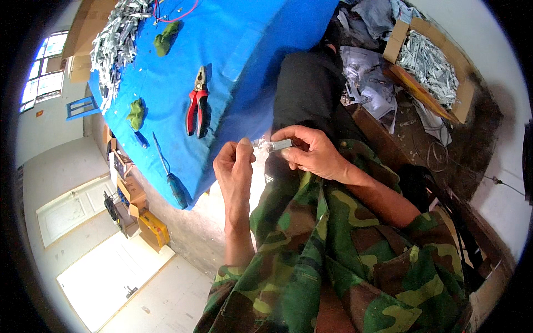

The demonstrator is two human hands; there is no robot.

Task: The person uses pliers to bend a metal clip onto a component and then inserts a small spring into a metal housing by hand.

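Observation:
My right hand point(316, 152) holds a small silver-grey rectangular metal piece point(281, 145) between thumb and fingers. Close to its left end, my left hand point(236, 169) is closed in a pinch. A small pale, shiny bit point(259, 145) shows between the two hands; whether it joins the metal piece, I cannot tell. Both hands are above my lap, beside the edge of the blue-covered table point(233, 33). Pliers with red and black handles point(197, 105) lie on the cloth, jaws pointing away from me. Nearer the table's corner rests a screwdriver point(176, 188) with a dark handle.
Silver metal pieces point(115, 50) are heaped at the table's far left. Two crumpled green items point(165, 40) and a red wire point(186, 15) lie on the cloth. To the right, an open cardboard box point(395, 41) holds more metal pieces, beside white bags point(369, 83).

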